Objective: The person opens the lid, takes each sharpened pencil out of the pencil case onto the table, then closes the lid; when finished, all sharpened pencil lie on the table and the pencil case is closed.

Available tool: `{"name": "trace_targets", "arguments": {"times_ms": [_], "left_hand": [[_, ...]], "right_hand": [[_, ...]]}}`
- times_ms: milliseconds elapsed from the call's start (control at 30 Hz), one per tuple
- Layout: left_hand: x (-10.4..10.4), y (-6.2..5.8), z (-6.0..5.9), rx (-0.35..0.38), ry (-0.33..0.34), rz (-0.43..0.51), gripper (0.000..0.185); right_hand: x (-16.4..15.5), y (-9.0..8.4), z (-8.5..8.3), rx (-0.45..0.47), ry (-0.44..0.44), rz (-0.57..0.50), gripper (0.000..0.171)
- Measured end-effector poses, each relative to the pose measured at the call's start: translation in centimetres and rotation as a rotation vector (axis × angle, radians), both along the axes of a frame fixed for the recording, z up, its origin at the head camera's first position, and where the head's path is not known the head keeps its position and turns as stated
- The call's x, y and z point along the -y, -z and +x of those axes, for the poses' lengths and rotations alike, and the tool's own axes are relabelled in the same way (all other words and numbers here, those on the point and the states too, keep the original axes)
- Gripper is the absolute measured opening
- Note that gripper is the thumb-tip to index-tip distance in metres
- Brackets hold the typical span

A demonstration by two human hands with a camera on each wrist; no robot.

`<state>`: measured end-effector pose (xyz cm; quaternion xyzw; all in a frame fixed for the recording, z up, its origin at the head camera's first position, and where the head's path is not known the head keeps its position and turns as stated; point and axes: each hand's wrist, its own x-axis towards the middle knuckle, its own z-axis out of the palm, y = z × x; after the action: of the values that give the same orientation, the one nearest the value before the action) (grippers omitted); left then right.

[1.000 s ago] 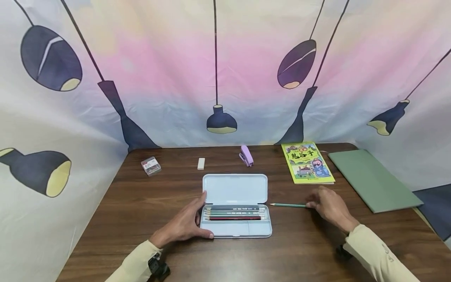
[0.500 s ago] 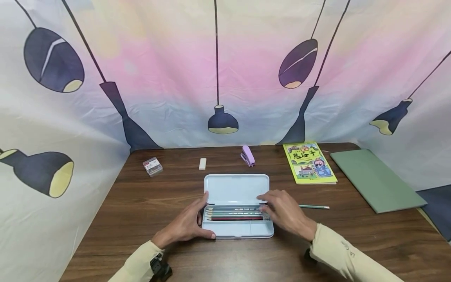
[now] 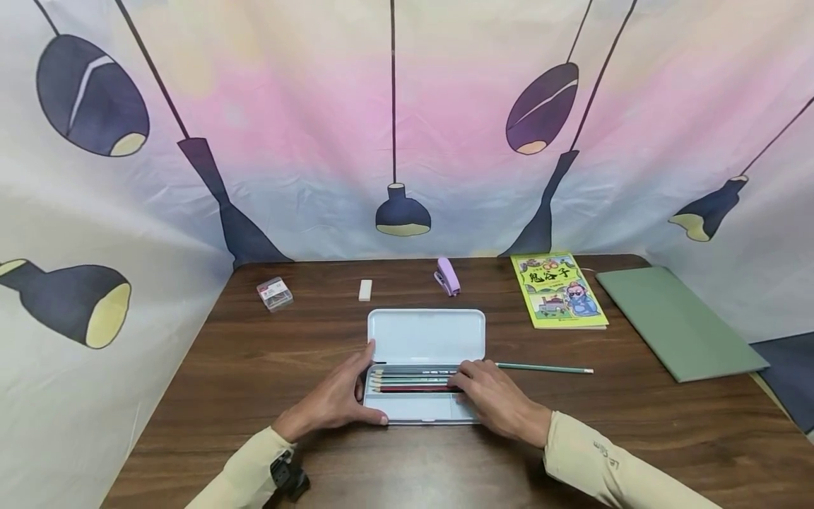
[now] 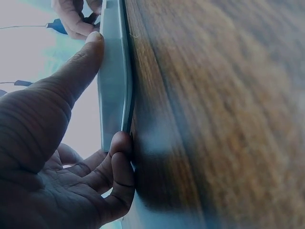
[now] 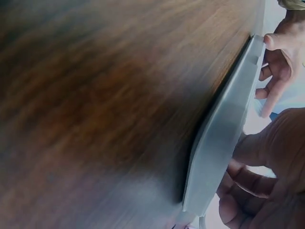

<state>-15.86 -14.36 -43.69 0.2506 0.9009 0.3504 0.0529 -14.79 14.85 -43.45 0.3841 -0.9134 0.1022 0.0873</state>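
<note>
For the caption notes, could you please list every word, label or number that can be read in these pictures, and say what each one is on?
"鬼谷子": large title characters on the yellow-green picture book at the back right of the table.
Small print above that title: too small to read.
Dark lettering on the right sleeve: blurred, not readable.
Label on the small clear box: too small.
Markings on the pencils in the open case: not readable.

Open pale-blue pencil case [image 3: 425, 339], mid-table

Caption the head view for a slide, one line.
Left hand steadies the open case while right hand rests on its pencils; one green pencil lies outside.
</note>
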Motion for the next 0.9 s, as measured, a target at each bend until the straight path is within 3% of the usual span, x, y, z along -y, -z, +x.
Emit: {"name": "trace_targets", "arguments": {"times_ms": [133,400,900], "left_hand": [[-0.05,-0.16,-0.23,-0.015,0.008,-0.004,0.123],[0.00,-0.03,-0.09,-0.010,0.009,-0.006,0.124],[0.09,-0.12,0.13,-0.005,0.007,0.013,0.124]], "right_hand": [[-0.05,0.09,-0.02,-0.018,0.023,0.006,0.023],[0.18,0.42,0.31,-0.059,0.079,0.011,0.015],[0.63,0.19,0.91,-0.121,0.143,0.113,0.017]]}}
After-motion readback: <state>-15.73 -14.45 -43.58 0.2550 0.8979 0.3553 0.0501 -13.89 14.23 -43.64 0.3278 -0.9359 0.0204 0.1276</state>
